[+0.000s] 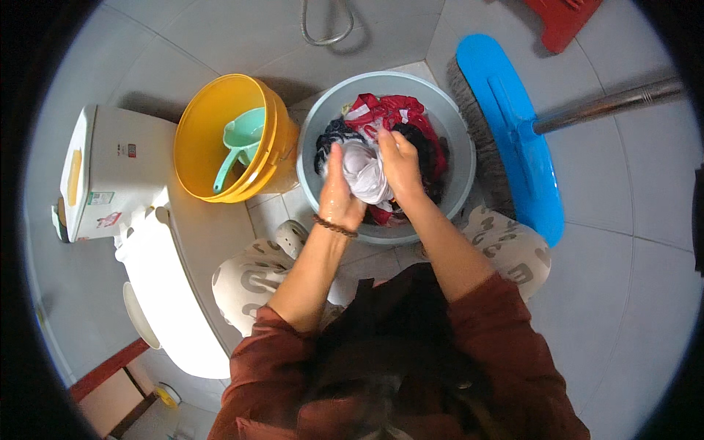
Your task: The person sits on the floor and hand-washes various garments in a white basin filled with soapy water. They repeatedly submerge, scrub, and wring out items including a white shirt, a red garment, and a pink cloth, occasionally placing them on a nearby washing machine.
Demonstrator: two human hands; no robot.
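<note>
Between my two hands is a bunched white wet cloth (pixel 366 171), held over a round light-blue plastic basin (pixel 388 241). My left hand (pixel 338 190), with a brown beaded bracelet at the wrist, presses on the cloth's left side, thumb up. My right hand (pixel 400 165) grips its right side with curled fingers. Below and around them in the basin lie a red garment (pixel 404 104) with white tags, at the back, and dark clothes (pixel 335 137) at the left and right. Some suds show near the cloth. The undersides of both hands are partly hidden.
A yellow bucket (pixel 184 148) holding a mint-green plastic dipper (pixel 245 132) stands left of the basin, beside a white toilet (pixel 170 297). A blue broom (pixel 514 126) with a metal handle leans at the right. A shower hose (pixel 330 39) hangs behind; a red plastic object (pixel 564 25) is at upper right.
</note>
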